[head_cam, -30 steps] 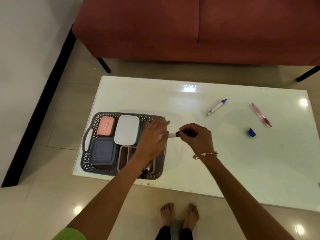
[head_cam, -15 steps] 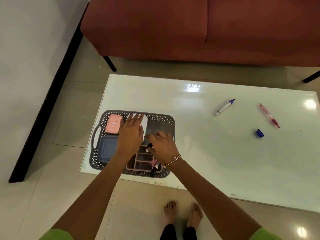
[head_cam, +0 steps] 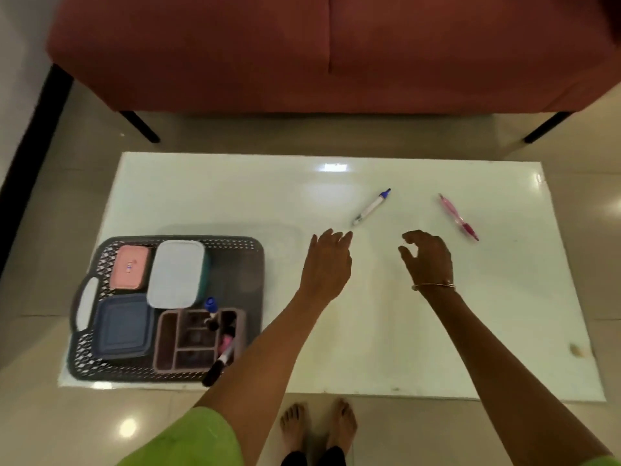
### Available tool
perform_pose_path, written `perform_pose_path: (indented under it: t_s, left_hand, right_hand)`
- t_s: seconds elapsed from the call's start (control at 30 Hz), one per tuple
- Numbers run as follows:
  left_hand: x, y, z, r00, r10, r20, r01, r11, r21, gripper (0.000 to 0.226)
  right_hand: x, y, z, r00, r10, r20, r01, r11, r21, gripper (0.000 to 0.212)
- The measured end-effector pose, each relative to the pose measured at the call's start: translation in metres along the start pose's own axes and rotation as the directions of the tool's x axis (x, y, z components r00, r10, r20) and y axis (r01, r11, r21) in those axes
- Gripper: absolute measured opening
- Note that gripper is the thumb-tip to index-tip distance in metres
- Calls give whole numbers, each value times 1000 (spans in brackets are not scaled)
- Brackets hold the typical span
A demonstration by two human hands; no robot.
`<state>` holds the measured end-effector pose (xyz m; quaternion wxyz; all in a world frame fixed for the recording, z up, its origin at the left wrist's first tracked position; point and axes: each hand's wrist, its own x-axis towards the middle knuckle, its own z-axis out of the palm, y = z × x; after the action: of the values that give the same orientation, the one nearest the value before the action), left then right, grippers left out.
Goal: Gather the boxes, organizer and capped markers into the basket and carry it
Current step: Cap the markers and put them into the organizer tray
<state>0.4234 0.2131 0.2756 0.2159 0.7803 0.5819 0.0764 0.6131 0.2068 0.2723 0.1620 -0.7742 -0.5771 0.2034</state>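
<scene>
A grey basket (head_cam: 248,264) sits at the table's left front and holds a pink box (head_cam: 129,266), a white-lidded box (head_cam: 174,274), a blue box (head_cam: 122,326) and a divided organizer (head_cam: 168,341) with markers (head_cam: 220,363) standing in it. A white marker with a blue end (head_cam: 371,207) lies on the table just beyond my left hand (head_cam: 327,260), whose fingers are spread and empty. My right hand (head_cam: 428,255) hovers with curled fingers, holding nothing. The loose blue cap is hidden. A pink pen (head_cam: 458,220) lies to the right of that hand.
The white glossy table (head_cam: 369,331) stands in front of a red sofa (head_cam: 336,52) with black legs. My bare feet (head_cam: 319,428) stand on the tiled floor at the table's near edge. A small brown mark (head_cam: 576,349) is near the right front corner.
Both hands have left the basket and moved right over the table toward the white marker and the blue cap's spot. The marker I was holding now stands in the organizer.
</scene>
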Motion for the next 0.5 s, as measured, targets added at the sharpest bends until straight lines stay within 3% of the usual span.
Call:
perform_pose_path:
  t_s: [0.1, 0.23, 0.33, 0.5]
  left_hand:
    - [37, 11, 34, 999, 41, -13, -40, 995, 86, 36]
    - [86, 8, 67, 1000, 22, -1, -21, 961, 274, 47]
    - [109, 6, 79, 1000, 2, -3, -1, 923, 384, 50]
    - [130, 13, 78, 993, -90, 73, 53, 912, 407, 29]
  right_hand:
    - [23, 44, 0, 989, 145, 40, -142, 988, -67, 35]
    - [40, 78, 8, 980, 189, 62, -180, 975, -130, 45]
    - [45, 91, 17, 979, 190, 70, -178, 972, -151, 43]
    - [44, 103, 27, 987, 163, 0, -162, 983, -91, 28]
